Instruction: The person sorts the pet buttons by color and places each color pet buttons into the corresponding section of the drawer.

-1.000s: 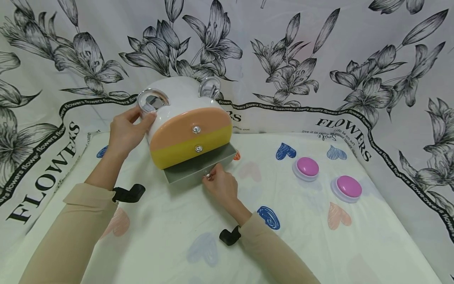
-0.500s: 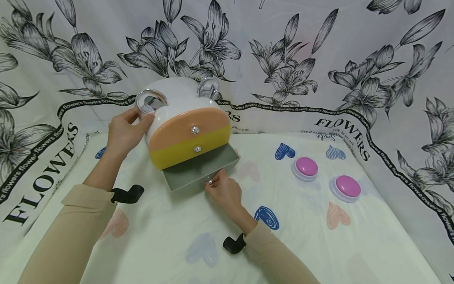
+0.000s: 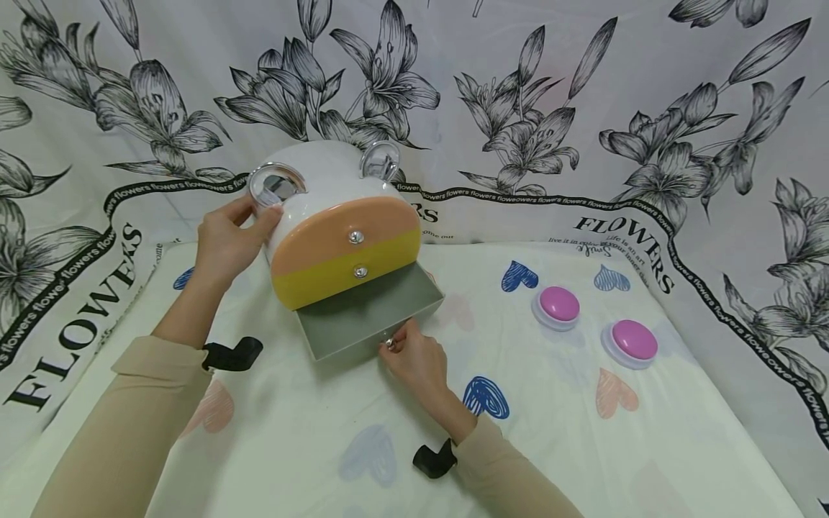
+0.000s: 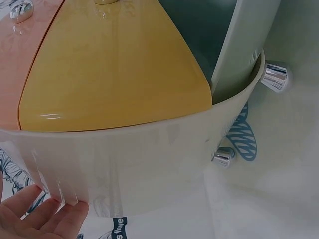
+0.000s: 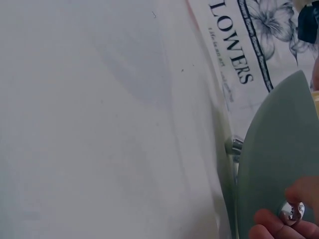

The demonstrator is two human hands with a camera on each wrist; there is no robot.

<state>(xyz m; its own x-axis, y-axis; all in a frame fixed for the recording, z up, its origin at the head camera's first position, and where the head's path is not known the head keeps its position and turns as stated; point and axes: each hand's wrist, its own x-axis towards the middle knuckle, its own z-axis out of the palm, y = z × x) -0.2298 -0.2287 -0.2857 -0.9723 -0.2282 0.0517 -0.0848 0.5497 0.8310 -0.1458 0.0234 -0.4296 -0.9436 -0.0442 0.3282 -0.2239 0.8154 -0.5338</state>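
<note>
A rounded white drawer box with two round chrome ear-like pieces on top stands at the back left. Its front has an orange drawer and a yellow drawer, both closed, each with a crystal-like knob. Below them a grey-green drawer is pulled out; no contents show inside. My right hand pinches that drawer's shiny knob between thumb and fingers. On the box's left side, under the left ear, my left hand presses with fairly straight fingers; their tips touch the white wall in the left wrist view.
Two pink-topped round push lights with clear bases sit on the right of the heart-printed cloth. Behind hangs a flower-print curtain. Short chrome feet support the box. Black straps with mounts are on both wrists.
The grey-green drawer has slid further out toward me, with my right hand drawing its knob forward and slightly right. My left hand and the box have stayed in place.
</note>
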